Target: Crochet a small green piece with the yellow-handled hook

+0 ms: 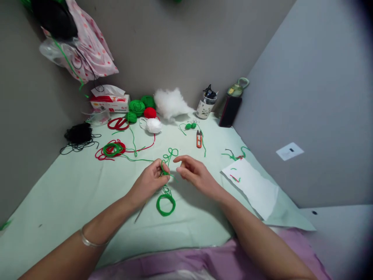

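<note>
My left hand is closed in a pinch on green yarn, with a small loop standing up between finger and thumb. A loose curl of the same yarn lies beyond the fingertips. Just to the right, my right hand is held with thumb and index finger apart, and I see nothing between them. Below the left hand lies a coiled ring of green yarn on the cloth. A thin metal stick slants out under that hand; its upper end is hidden.
Behind are green yarn balls, a red ball, white stuffing, a tissue box, a pen cup and a phone against a bottle. Orange thread snips and white paper lie rightward; black yarn is left.
</note>
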Motion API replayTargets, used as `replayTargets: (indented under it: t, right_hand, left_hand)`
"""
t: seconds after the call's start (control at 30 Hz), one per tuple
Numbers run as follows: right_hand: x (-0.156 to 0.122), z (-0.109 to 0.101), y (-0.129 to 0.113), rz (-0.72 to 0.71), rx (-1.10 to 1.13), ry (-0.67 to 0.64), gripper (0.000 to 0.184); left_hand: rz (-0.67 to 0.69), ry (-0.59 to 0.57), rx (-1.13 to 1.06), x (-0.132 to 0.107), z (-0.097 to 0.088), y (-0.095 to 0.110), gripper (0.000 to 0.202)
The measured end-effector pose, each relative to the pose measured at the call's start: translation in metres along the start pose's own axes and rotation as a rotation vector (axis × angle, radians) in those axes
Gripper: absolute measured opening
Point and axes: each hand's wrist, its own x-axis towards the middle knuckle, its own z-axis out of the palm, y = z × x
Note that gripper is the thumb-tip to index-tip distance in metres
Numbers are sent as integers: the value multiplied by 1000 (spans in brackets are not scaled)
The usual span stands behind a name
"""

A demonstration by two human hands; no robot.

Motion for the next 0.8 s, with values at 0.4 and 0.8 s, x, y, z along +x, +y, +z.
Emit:
replayTargets:
  t: [0.4, 0.8]
  right_hand:
    - [-3, 4, -9, -16, -163, -93, 18]
    - [1, 13, -7, 44, 385, 6, 35]
  left_hand:
    - [52, 5, 27, -1, 0, -2, 21]
    - [5, -39, -30, -3, 5, -2, 26]
